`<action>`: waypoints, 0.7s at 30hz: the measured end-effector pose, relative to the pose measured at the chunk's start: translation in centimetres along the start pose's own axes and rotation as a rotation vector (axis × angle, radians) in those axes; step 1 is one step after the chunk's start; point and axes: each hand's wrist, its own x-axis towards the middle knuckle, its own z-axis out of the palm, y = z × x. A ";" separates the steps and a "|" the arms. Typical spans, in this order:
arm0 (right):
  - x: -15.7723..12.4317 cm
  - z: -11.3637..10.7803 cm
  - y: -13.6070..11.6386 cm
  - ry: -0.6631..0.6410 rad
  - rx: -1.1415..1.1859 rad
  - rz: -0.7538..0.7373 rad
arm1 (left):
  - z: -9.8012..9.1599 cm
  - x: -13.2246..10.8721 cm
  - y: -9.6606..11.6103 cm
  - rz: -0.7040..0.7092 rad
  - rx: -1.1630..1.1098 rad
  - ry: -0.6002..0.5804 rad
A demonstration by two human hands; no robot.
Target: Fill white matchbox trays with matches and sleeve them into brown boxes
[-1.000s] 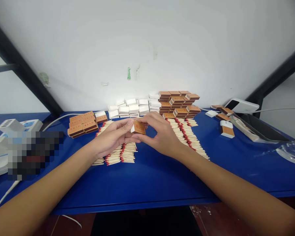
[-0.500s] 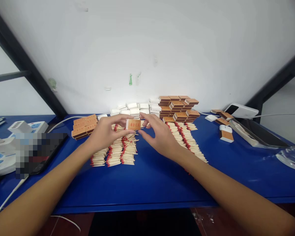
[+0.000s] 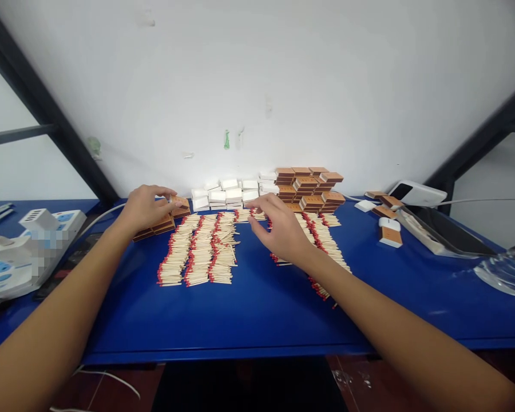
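My left hand [image 3: 148,209] is at the left group of orange matchboxes [image 3: 161,226], its fingers and thumb closed around one matchbox [image 3: 181,204] at that group's right end. The hand hides most of the group. My right hand [image 3: 281,229] hovers over the middle of the desk with fingers apart and nothing in them. Below and around it lie matches with red heads: rows of matches [image 3: 203,252] to the left and more matches [image 3: 326,240] to the right, partly covered by my right hand and forearm.
White inner trays [image 3: 229,191] are piled against the wall, beside a tall stack of orange matchboxes [image 3: 309,189]. A power strip [image 3: 8,272] sits at the left. To the right are a white device [image 3: 424,193], a half-open matchbox [image 3: 389,233] and a dark-topped case [image 3: 446,232].
My left hand has carried the matchbox from the middle to the left group. My right hand has let go of it and stays near the middle, fingers more apart.
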 end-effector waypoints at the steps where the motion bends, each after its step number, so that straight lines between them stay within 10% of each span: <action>1: 0.0 0.0 0.1 0.002 0.003 -0.002 | 0.2 0.0 0.1 0.000 0.012 -0.014; 21: 0.3 -0.1 -0.2 -0.011 0.029 -0.012 | 0.7 1.8 -0.2 0.018 0.174 -0.160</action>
